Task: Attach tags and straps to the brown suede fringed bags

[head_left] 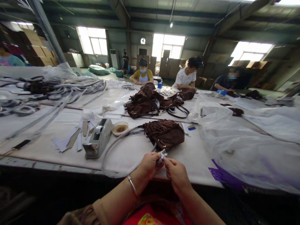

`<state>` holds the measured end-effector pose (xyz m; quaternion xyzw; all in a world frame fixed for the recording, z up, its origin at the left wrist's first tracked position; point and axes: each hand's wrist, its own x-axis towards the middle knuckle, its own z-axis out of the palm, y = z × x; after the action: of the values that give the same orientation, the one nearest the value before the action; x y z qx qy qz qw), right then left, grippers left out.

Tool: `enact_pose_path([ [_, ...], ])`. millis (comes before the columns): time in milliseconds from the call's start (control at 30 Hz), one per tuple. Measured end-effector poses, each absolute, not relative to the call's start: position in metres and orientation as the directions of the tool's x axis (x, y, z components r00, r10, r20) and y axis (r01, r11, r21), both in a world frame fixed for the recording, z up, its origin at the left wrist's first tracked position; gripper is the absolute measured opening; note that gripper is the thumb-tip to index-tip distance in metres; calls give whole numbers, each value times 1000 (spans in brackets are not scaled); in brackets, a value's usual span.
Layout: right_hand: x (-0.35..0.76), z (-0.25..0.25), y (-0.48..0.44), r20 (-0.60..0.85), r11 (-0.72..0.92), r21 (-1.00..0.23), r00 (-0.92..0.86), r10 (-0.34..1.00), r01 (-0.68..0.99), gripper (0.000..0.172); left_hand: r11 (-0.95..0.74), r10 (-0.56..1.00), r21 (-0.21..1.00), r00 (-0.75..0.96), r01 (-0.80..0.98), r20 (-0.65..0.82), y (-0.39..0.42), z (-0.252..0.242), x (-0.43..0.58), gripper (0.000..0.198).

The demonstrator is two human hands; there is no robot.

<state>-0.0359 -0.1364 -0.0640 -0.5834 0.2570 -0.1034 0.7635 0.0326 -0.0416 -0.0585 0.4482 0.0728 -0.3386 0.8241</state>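
A dark brown fringed handbag (167, 134) lies on the white table just beyond my hands. Its long strap (110, 149), wrapped in pale plastic, loops out to the left and curves back toward me. My left hand (150, 162) is closed around a small wrapped piece (161, 156), whitish and shiny, which may be a wrapped strap end or buckle. Against the right side of that piece, my right hand (175, 172) pinches with thumb and finger. What sits between the right fingertips is too small to make out.
Left of the bag stand a grey tape dispenser (98, 139) and a small round dish (120, 128). Paper strips (75, 139) lie farther left. More brown bags (146, 101) are heaped behind. Clear plastic sheeting (246, 150) covers the right side. Several people work across the table.
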Motion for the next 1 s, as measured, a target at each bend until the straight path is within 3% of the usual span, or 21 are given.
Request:
enact_pose_path([
  [100,-32,-69,-133,-350,378,-907,828,-439,-183,49,308,-424,787,818,534,-389,-44,-60,27,24],
  [200,-32,-69,-130,-369,450,-878,828,-422,-162,48,144,-360,891,862,430,-357,-46,-61,20,22],
  [333,-32,-66,-129,-409,573,-798,865,-289,-186,45,-58,-288,953,909,298,-302,-49,-63,13,15],
  [433,-31,-68,-134,-424,584,-781,873,-239,-220,45,-123,-357,975,909,183,-216,-48,-61,10,12],
  [533,-29,-69,-153,-407,538,-819,864,-298,-200,44,-189,-502,975,865,-119,8,-36,-54,8,15],
  [633,-18,-66,-187,-324,382,-910,848,-418,-160,43,-289,-548,789,770,-543,329,-16,-47,8,27],
  [700,-5,-64,-216,-260,263,-954,837,-481,-146,43,-417,-534,621,732,-663,423,-6,-47,11,35],
  [767,12,-66,-245,-209,135,-977,840,-500,-163,43,-589,-528,497,769,-638,361,-1,-51,17,41],
  [867,32,-75,-283,-159,-139,-951,823,-545,-276,42,-742,-577,337,808,-580,120,-3,-59,27,30],
  [933,38,-84,-301,-81,-340,-872,790,-608,-351,43,-739,-639,266,769,-619,16,-4,-62,30,23],
  [1000,36,-92,-311,129,-546,-767,752,-646,-336,43,-656,-735,249,678,-713,3,1,-60,30,17],
])
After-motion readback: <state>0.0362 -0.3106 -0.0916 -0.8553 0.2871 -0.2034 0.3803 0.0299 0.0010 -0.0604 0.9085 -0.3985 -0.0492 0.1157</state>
